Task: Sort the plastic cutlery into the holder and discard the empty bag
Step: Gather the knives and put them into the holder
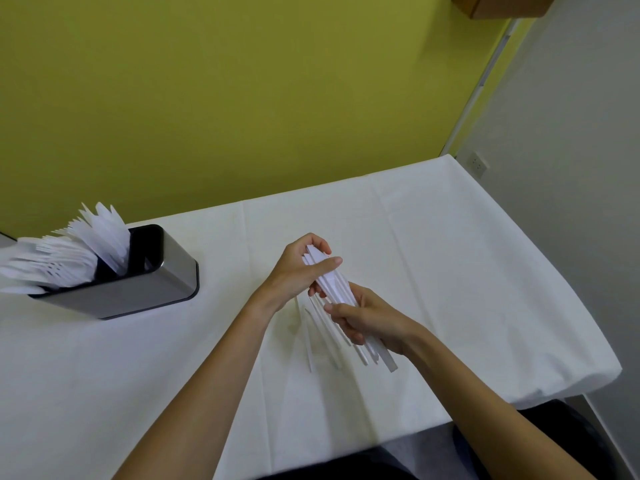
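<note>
Even soft light, faint shadows, wide-angle edge bending

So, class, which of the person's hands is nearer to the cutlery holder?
Left. The left hand grips the far end of the cutlery bundle, right of the cutlery holder across bare tablecloth; the right hand grips the bundle's near end, farther right.

The bundle [335, 288] of white cutlery is partly covered by the left hand [298, 270] and the right hand [372, 318], so the kind of its pieces cannot be told. The loose pieces [309, 348] under it blur into the white tabletop [450, 271]; their number is not clear. The cutlery [65, 261] in the holder [152, 292] is cut off by the left edge, and a brown box [502, 5] by the top edge.
</note>
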Motion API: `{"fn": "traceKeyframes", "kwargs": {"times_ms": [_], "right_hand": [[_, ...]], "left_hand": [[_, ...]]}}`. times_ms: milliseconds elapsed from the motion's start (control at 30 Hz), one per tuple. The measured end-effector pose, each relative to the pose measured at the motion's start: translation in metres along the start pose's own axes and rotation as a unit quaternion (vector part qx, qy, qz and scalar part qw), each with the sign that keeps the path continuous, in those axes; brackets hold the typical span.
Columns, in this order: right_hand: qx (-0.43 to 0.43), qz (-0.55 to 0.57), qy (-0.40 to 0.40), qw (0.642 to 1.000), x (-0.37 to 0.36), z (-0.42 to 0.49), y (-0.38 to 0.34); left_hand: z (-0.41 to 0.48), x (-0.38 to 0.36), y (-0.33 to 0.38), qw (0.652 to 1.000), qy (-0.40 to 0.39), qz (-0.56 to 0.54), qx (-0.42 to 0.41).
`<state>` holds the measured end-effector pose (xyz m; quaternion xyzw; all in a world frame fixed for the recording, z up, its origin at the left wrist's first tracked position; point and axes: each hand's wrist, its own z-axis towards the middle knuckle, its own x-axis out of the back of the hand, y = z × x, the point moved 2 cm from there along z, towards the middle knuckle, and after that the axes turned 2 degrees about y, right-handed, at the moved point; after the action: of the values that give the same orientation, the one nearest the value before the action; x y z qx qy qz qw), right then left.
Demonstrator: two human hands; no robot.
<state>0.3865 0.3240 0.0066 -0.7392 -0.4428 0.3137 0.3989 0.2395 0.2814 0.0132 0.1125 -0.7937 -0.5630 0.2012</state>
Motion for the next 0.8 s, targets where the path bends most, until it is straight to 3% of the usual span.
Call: {"fn": "traceKeyframes", "kwargs": {"times_ms": [333, 467, 700, 800], "right_hand": [[0.004, -0.177, 0.099, 0.979, 0.001, 0.006, -0.007], [0.014, -0.123, 0.083, 0.989, -0.004, 0.011, -0.009], [0.031, -0.09, 0.072, 0.993, -0.005, 0.014, -0.01], [0.01, -0.083, 0.054, 0.995, -0.005, 0.013, -0.011]], "left_hand": [[0.006, 0.003, -0.004, 0.996, 0.066, 0.065, -0.007], [0.008, 0.002, -0.002, 0.995, 0.067, 0.07, -0.016], [0.004, 0.009, 0.006, 0.998, 0.045, -0.05, 0.012], [0.003, 0.009, 0.007, 0.998, 0.048, -0.029, -0.005]]}}
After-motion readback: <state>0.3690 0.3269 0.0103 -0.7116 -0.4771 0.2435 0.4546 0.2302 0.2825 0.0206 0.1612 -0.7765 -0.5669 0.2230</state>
